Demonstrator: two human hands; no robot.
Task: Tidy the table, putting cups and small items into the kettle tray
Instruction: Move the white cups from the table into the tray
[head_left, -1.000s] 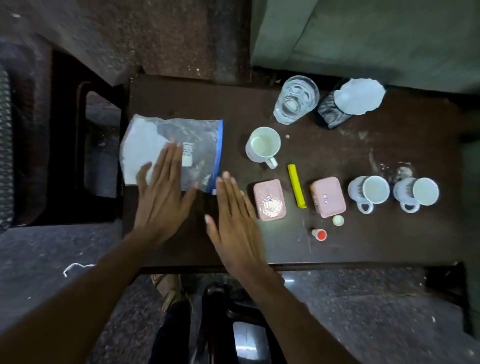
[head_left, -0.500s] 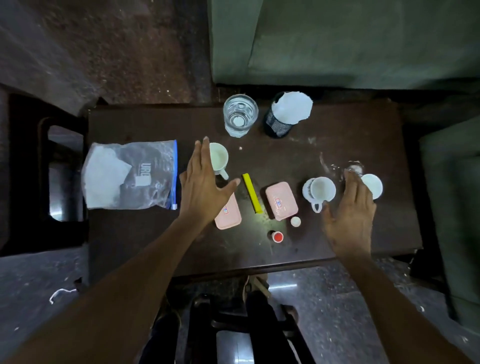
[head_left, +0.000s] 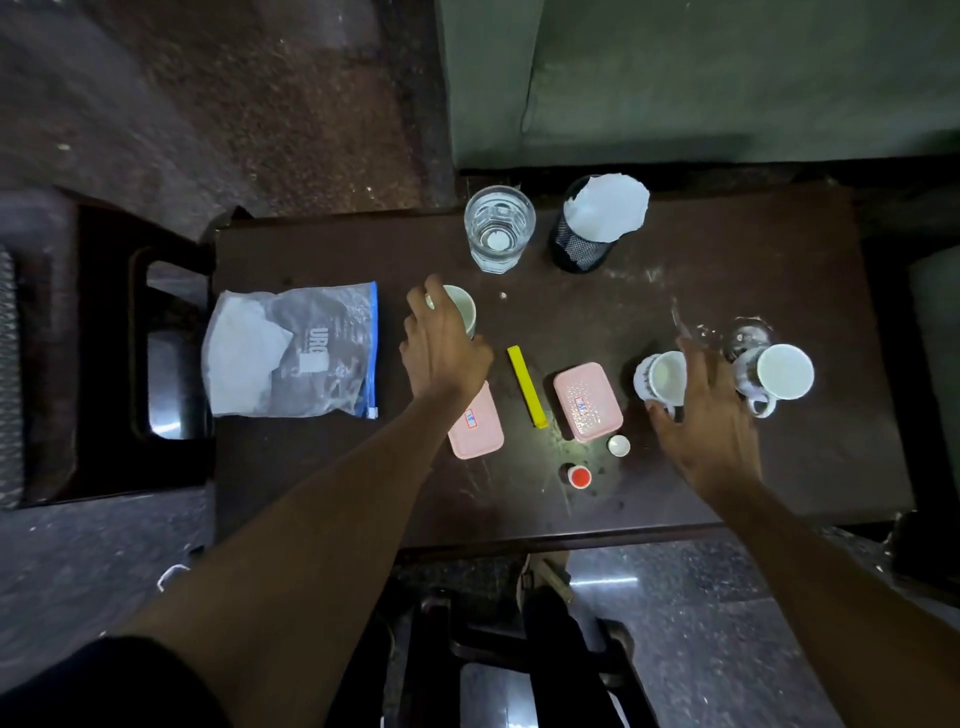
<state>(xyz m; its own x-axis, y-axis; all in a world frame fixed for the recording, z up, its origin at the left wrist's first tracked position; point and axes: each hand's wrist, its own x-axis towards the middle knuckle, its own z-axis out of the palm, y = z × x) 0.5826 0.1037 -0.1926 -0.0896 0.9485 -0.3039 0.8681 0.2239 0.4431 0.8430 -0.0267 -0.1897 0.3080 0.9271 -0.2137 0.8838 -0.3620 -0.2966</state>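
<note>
On the dark table stand three white cups. My left hand covers the left cup, fingers curled over its rim and side. My right hand lies spread between the middle cup and the right cup, thumb by the middle cup's handle. Two pink boxes lie between my hands: one partly under my left wrist, the other apart from it. A yellow stick, a white cap and a red cap lie near them. No kettle tray is in view.
A glass of water and a black mesh holder with white paper stand at the table's far edge. A plastic zip bag lies at the left end. A dark stool is left of the table, green upholstery behind.
Both hands left the plastic bag and moved right. My left hand has come down onto the left cup; my right hand has settled between the two right cups.
</note>
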